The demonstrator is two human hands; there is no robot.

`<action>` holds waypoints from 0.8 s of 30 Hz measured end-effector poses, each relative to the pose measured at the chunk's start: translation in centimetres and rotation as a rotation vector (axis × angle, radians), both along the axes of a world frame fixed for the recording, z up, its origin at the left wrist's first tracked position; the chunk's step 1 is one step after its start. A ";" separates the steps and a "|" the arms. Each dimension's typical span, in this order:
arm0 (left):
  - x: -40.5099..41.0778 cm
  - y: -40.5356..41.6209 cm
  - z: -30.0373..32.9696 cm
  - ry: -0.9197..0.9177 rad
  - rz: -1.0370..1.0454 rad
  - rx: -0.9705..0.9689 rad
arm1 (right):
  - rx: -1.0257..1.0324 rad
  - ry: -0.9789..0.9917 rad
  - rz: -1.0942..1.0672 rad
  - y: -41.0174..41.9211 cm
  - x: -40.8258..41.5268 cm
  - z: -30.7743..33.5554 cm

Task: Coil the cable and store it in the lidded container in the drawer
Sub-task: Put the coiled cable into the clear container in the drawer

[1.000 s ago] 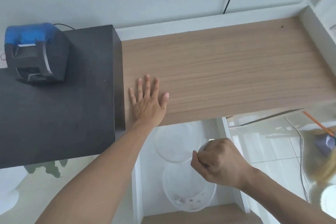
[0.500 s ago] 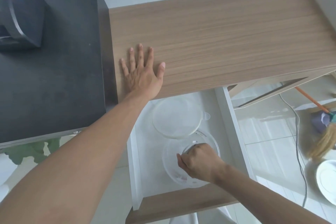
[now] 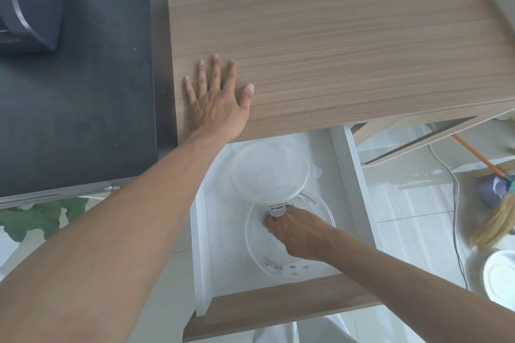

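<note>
The white drawer (image 3: pixel 353 175) stands pulled out under the wooden desktop (image 3: pixel 348 44). Inside it sits a clear round container (image 3: pixel 330 217), uncovered. Its translucent lid (image 3: pixel 267 172) lies just behind it, overlapping the far rim. My right hand (image 3: pixel 298 234) reaches down into the container with its fingers curled around the coiled cable (image 3: pixel 266 216). Only a small grey bit of the cable shows at the fingertips. My left hand (image 3: pixel 214 103) lies flat, fingers spread, on the desktop near its left edge.
A black cabinet (image 3: pixel 78 92) adjoins the desktop on the left and carries a dark device (image 3: pixel 28 8). On the tiled floor at the right are a broom (image 3: pixel 496 203), a thin white cord (image 3: pixel 455 203) and a white plate (image 3: pixel 498 276). Green leaves (image 3: pixel 33 220) show lower left.
My right hand has gone from above the drawer down into the clear container with the cable. The view has tilted down. My left hand stays flat on the desktop.
</note>
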State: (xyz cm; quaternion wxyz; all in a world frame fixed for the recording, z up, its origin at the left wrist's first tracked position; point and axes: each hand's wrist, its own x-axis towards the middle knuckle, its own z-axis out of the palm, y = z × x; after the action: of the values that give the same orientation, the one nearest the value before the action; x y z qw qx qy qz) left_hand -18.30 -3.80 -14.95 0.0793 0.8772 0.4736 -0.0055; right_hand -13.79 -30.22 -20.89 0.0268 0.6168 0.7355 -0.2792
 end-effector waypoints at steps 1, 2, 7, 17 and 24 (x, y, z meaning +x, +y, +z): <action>0.0 0.0 0.0 -0.006 0.000 -0.003 | -0.012 -0.035 0.032 -0.2 0.1 -0.3; 0.0 0.0 0.1 -0.011 -0.001 -0.007 | -0.042 -0.068 0.069 -0.4 0.4 -0.6; -0.2 -0.3 0.6 -0.025 -0.014 -0.028 | 0.098 -0.085 0.205 -1.5 1.8 -1.2; -1.6 -2.5 2.3 -0.047 -0.022 -0.106 | 0.205 -0.134 0.208 -1.7 1.5 -1.1; -4.3 -5.4 2.8 -0.227 -0.114 0.020 | 0.266 -0.065 0.091 -2.1 1.4 -0.7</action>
State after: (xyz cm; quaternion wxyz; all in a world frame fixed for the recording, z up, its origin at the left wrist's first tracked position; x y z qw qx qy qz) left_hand -22.59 -9.23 -12.12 0.1230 0.8984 0.4110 0.0941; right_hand -12.44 -32.32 -21.63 -0.0186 0.5896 0.7920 -0.1574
